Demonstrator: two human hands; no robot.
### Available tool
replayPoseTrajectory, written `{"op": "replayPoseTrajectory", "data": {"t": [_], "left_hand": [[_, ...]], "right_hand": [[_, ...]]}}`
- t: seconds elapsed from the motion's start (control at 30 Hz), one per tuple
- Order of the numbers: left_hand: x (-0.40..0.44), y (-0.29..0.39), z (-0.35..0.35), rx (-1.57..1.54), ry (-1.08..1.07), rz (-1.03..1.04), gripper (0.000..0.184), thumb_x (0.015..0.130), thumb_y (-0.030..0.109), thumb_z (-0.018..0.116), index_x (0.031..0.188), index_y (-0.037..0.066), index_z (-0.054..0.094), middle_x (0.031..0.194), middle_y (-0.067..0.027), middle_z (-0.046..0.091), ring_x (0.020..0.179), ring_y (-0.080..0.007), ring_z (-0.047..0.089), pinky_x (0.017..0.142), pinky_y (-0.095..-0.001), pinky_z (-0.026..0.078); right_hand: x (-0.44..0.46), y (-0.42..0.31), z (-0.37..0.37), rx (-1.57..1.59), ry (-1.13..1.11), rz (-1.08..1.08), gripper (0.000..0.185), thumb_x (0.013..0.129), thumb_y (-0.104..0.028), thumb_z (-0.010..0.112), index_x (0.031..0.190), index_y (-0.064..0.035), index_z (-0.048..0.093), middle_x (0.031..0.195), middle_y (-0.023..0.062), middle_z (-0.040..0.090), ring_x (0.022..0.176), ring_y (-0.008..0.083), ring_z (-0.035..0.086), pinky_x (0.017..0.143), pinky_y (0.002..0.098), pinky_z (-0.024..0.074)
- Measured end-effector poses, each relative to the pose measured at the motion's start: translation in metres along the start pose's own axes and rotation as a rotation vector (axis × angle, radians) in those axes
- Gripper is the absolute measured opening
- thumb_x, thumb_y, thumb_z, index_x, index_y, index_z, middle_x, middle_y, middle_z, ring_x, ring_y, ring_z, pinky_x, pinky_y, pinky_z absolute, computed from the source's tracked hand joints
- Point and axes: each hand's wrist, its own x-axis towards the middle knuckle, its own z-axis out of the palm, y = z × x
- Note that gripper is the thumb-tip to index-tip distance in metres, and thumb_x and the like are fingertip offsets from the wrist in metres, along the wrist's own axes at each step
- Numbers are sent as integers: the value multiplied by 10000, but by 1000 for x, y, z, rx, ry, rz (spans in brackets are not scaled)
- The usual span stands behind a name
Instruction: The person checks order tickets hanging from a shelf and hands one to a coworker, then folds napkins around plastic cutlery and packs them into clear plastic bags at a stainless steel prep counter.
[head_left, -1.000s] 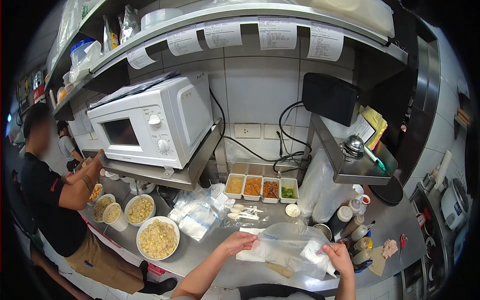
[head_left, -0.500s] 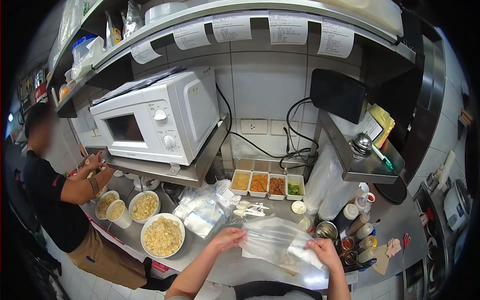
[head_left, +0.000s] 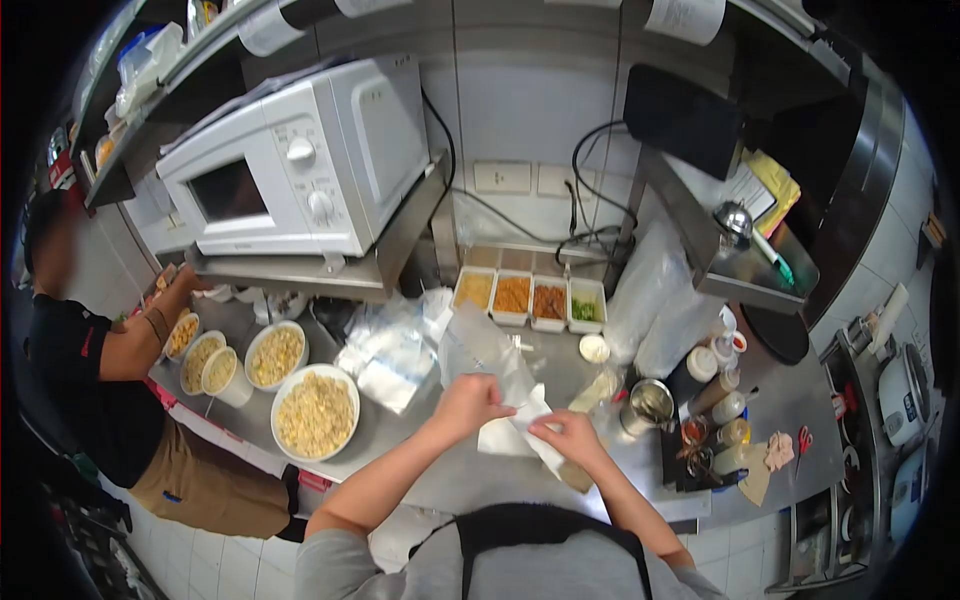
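Note:
My left hand (head_left: pixel 468 405) is closed on a clear plastic bag (head_left: pixel 487 350), which rises above and behind its fingers. Just to the right, my right hand (head_left: pixel 568 436) pinches the white paper (head_left: pixel 538 408) at the bag's lower end. More white paper (head_left: pixel 502 440) lies beneath the hands on the steel counter, with a brownish piece (head_left: pixel 574 476) beside it. A stack of plastic packets (head_left: pixel 388 362) rests left of the bag. Behind it stand small trays of toppings (head_left: pixel 549 302).
Bowls of fried rice (head_left: pixel 315 412) stand at the left, near a co-worker (head_left: pixel 95 350). A microwave (head_left: pixel 290 165) sits on a shelf above. At the right are a metal cup (head_left: pixel 647 407), sauce bottles (head_left: pixel 712 390) and red scissors (head_left: pixel 804 441).
My hands have come closer together. The bag, stretched flat between them before, now stands up from my left hand. The view has tilted downward, showing more of my body.

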Motion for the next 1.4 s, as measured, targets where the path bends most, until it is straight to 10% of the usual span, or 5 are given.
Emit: {"op": "replayPoseTrajectory", "data": {"t": [0.3, 0.5, 0.87, 1.1, 1.4], "left_hand": [[-13, -32, 55, -86, -154, -134, 336, 612, 256, 825, 616, 24, 583, 590, -92, 593, 552, -200, 576, 535, -323, 459], [-6, -53, 20, -164, 82, -327, 274, 628, 167, 808, 661, 20, 580, 591, -94, 589, 558, -210, 583, 534, -327, 468], [-10, -18, 37, 267, -216, 316, 198, 768, 76, 603, 956, 49, 547, 1120, -139, 476, 722, -305, 620, 637, -402, 508], [-17, -12, 55, 445, -203, 209, 168, 749, 43, 561, 913, 32, 596, 1153, -202, 442, 773, -347, 636, 658, -431, 520], [-11, -23, 56, 667, -3, 24, 188, 769, 75, 547, 930, 52, 642, 1248, -201, 424, 784, -328, 650, 654, -400, 537]], "right_hand": [[6, 53, 49, 36, 124, 200, 266, 777, -262, 665, 815, 0, 696, 739, 186, 657, 690, 294, 657, 650, 347, 502], [7, 72, 39, -92, 144, 205, 213, 752, -218, 717, 790, -10, 699, 714, 118, 672, 641, 139, 612, 607, 295, 473], [-25, 28, -24, 637, 68, 349, 203, 723, -3, 716, 920, -29, 674, 824, 57, 651, 767, 122, 610, 691, 265, 488], [-14, 8, 21, 42, 0, -60, 290, 729, -40, 661, 1019, -36, 653, 950, 115, 633, 887, 256, 614, 799, 309, 459], [16, 10, 39, -32, -110, 55, 331, 707, -92, 653, 1036, -61, 657, 1012, 125, 634, 930, 291, 614, 820, 350, 466]]}}
